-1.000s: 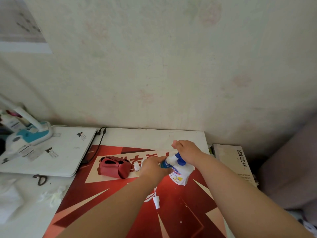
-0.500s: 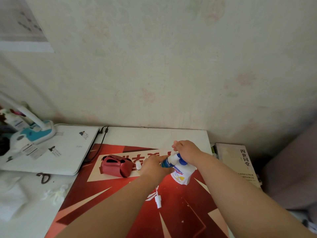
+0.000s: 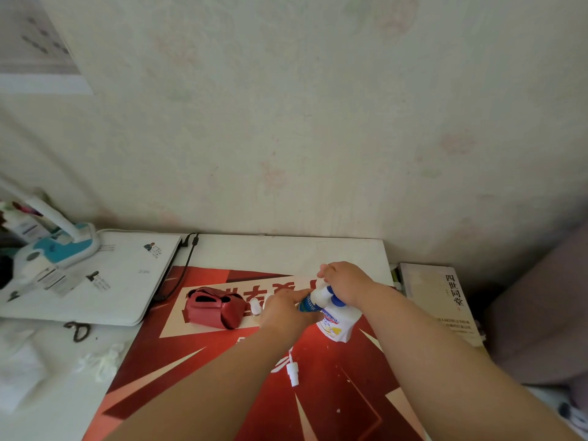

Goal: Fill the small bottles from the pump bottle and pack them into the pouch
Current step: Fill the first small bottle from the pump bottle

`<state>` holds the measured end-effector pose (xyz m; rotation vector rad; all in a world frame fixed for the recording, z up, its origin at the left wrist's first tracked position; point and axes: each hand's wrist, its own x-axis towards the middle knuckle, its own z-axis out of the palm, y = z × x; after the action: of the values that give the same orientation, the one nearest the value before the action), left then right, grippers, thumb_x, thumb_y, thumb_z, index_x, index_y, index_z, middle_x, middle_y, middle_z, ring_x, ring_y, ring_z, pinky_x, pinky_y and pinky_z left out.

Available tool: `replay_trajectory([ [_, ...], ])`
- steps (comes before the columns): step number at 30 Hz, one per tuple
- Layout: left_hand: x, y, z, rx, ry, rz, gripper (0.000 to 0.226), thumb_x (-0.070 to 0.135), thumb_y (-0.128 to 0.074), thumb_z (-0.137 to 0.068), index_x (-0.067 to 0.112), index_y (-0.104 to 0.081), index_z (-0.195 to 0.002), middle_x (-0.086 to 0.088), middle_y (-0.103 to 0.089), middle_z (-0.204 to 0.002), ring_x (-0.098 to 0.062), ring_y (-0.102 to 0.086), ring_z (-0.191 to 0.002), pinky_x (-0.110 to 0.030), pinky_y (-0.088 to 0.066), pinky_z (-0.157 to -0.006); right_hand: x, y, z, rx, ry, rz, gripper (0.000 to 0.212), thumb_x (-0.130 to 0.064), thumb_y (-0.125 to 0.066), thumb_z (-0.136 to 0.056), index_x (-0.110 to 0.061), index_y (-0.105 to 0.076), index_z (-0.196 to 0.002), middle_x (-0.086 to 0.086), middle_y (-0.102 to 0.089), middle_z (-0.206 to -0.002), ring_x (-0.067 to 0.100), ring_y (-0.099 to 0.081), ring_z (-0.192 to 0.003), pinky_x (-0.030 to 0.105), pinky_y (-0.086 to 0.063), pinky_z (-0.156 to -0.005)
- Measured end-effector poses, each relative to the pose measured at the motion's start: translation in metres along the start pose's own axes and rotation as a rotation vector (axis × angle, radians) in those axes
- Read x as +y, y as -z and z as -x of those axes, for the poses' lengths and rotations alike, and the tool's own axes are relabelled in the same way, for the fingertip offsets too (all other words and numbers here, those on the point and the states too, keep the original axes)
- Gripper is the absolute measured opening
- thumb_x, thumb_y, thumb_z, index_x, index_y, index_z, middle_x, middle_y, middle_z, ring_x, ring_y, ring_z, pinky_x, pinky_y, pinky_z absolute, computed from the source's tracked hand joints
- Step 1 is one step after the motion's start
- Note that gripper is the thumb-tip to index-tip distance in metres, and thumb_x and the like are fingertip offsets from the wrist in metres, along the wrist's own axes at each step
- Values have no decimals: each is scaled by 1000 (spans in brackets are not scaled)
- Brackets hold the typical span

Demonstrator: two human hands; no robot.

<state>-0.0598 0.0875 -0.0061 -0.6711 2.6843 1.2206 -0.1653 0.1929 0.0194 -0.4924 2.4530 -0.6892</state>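
Observation:
The white pump bottle with a blue collar stands on the red mat. My right hand lies over its pump head, fingers curled down on it. My left hand holds a small bottle with a blue-green label, tilted, its mouth up against the pump spout. Another small white bottle stands just left of my left hand. The red pouch lies open further left. A white spray cap with its tube lies on the mat, below my left wrist.
A closed white laptop with a cable lies at the left, a white and teal lamp base on it. Scissors and crumpled tissue lie near the front left. A book sits to the right of the table edge. The wall is close behind.
The view has shifted slightly. Both hands stay at the pump bottle, the small bottle still held against the spout.

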Motion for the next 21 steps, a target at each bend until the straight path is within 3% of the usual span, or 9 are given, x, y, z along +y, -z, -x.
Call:
replay_trajectory([
  [4,0,-1,-2,7,-8,-10,47,35,-72,-76,34,-59,-121,6,-66,-106,-6,-54,-82,-19,-43,-71,-1,1,-1,-62,-24,133,32,-21,-40,-100,-8,-55,-125,13,-58,-126,28,-54,-117,37,-43,-101],
  [7,0,-1,-3,9,-18,2,46,34,-72,-76,34,-60,-121,7,-66,-106,-5,-54,-82,-17,-41,-69,-3,0,-3,-79,-37,228,48,-8,-52,-93,-7,-38,-139,13,-47,-139,28,-47,-126,37,-38,-108],
  [16,-5,-3,-5,18,-20,8,49,37,-74,-74,35,-59,-121,6,-63,-109,-7,-53,-90,-22,-45,-81,-1,0,-7,-126,62,427,44,-7,-49,-95,-6,-40,-138,13,-47,-139,29,-47,-127,37,-38,-108],
  [21,-5,-4,-5,15,-46,9,48,35,-73,-75,35,-60,-121,7,-63,-105,-7,-52,-90,-21,-42,-78,-1,2,-6,-122,27,327,38,-7,-44,-97,-7,-45,-135,14,-48,-137,29,-46,-126,38,-37,-108],
])
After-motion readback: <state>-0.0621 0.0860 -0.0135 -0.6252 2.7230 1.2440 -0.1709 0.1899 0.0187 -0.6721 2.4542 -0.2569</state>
